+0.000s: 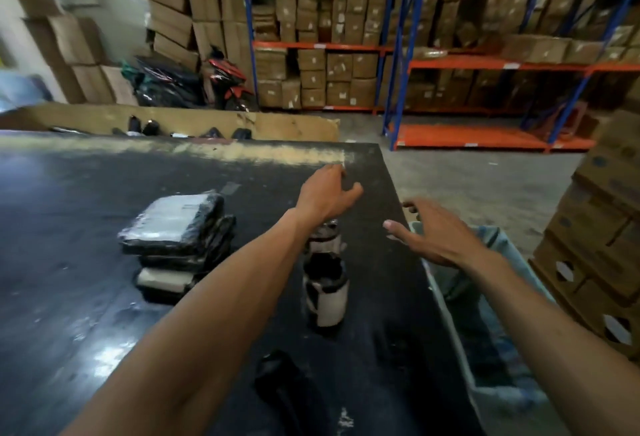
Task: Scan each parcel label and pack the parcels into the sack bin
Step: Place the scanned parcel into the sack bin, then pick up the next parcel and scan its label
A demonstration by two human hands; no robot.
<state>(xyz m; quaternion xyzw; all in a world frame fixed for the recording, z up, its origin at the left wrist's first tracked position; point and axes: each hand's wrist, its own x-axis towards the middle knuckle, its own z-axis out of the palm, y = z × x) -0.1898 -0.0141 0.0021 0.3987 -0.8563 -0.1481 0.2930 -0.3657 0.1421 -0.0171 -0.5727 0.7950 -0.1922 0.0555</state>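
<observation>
2 bare hands reach out over our black table (104, 297): our left hand (325, 195) and right hand (438, 235) both have loosely spread fingers and hold nothing. Wrapped parcels (178, 228) sit stacked to the left, 1 black-and-white parcel (327, 292) lies between our arms, and the sack bin (485, 342) stands against the table's right edge.

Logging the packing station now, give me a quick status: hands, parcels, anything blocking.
Left hand and right hand both open, holding nothing. Parcel stack waiting on table; sack bin at right edge. Wrapped rolls stand under left forearm.
</observation>
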